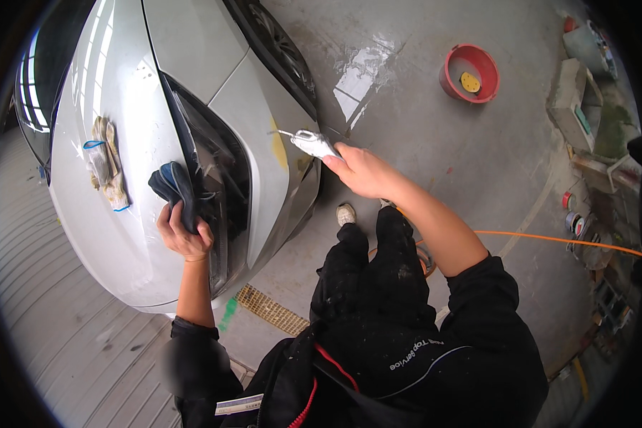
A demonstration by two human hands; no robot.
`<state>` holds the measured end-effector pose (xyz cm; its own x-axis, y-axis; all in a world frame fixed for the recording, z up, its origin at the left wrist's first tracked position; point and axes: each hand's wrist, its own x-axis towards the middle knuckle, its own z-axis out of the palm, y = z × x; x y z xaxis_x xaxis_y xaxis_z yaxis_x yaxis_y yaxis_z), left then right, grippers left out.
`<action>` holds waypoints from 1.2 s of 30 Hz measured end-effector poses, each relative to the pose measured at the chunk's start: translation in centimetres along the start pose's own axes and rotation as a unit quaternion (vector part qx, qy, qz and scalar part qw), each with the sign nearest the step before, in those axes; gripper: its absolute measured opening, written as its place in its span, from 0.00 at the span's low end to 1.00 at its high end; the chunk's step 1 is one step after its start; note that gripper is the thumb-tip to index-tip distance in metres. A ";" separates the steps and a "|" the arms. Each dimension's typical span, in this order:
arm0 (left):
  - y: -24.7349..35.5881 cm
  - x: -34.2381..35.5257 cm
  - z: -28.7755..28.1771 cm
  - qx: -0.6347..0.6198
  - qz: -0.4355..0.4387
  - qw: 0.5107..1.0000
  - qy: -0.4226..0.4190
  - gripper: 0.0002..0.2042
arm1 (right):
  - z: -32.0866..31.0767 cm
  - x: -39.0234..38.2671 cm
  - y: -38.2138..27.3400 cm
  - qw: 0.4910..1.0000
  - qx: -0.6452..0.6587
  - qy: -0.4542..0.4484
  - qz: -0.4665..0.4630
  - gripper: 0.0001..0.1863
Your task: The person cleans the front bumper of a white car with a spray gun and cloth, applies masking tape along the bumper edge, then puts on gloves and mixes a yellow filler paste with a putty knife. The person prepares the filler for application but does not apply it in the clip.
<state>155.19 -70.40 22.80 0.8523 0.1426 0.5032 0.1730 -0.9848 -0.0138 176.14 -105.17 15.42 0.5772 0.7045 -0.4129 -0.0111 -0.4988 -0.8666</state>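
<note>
A dark blue cloth (172,187) is bunched in my left hand (186,235), which grips it over the car's hood edge beside the headlight (217,160). My right hand (360,170) is closed round the handle of a silver air blow gun (311,143). Its thin nozzle points left at a yellowish patch (278,145) on the silver car's bumper corner, close to the surface. On the hood (146,85), left of the cloth, lies a pair of pale, stained work gloves (107,162) with blue cuff edges.
A red bucket (471,73) with a yellow disc (469,82) in it stands on the floor at the far right. An orange hose (542,237) runs across the floor to the right. A floor grate (271,309) lies near my legs. Assorted containers and clutter line the right side.
</note>
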 end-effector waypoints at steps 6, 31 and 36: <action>0.1 0.1 0.0 -0.005 0.001 1.000 0.003 0.25 | -0.8 -0.5 -1.2 0.998 -0.026 -0.057 0.017 0.27; 0.0 0.1 0.1 0.002 0.008 1.000 0.003 0.25 | 1.0 -3.3 2.5 0.994 0.054 -0.087 0.048 0.27; -0.1 0.1 0.1 0.009 0.010 1.000 0.002 0.25 | 0.8 0.7 0.9 0.994 0.113 -0.008 0.008 0.28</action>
<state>155.30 -70.31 22.78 0.8542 0.1218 0.5054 0.1640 -0.9857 -0.0395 175.89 -104.79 14.11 0.5627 0.7058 -0.4304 -0.2046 -0.3855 -0.8997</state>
